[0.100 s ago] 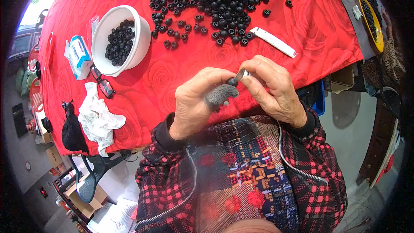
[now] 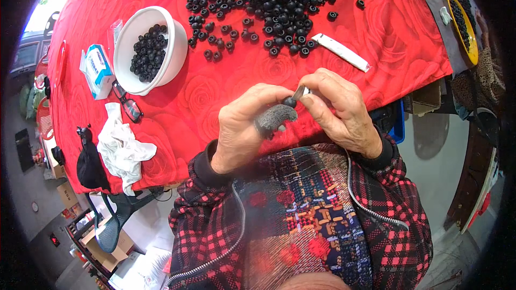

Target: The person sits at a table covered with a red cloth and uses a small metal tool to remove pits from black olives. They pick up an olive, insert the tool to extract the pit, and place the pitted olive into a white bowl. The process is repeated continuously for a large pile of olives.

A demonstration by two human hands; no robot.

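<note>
My left hand (image 2: 236, 121) is closed on a small round black piece (image 2: 290, 101), pinched between thumb and fingers. A fuzzy grey cover (image 2: 276, 118) wraps a finger of that hand. In my right hand (image 2: 346, 121), thumb and forefinger grip a small thin metal blade (image 2: 299, 93). Its edge touches the black piece or lies right against it; I cannot tell which. Both hands meet over the near edge of the red tablecloth (image 2: 209, 86). Many similar black pieces (image 2: 263, 0) lie in a loose heap beyond them, and others fill part of a white bowl (image 2: 180, 48) at left.
A white flat packet (image 2: 341, 52) lies right of the heap. Left of the bowl are a blue-and-white box (image 2: 98, 72), glasses (image 2: 130, 106), a white cloth (image 2: 121, 147) and a black cloth item (image 2: 90, 164). A yellow tray (image 2: 473, 51) holds black pieces at far right.
</note>
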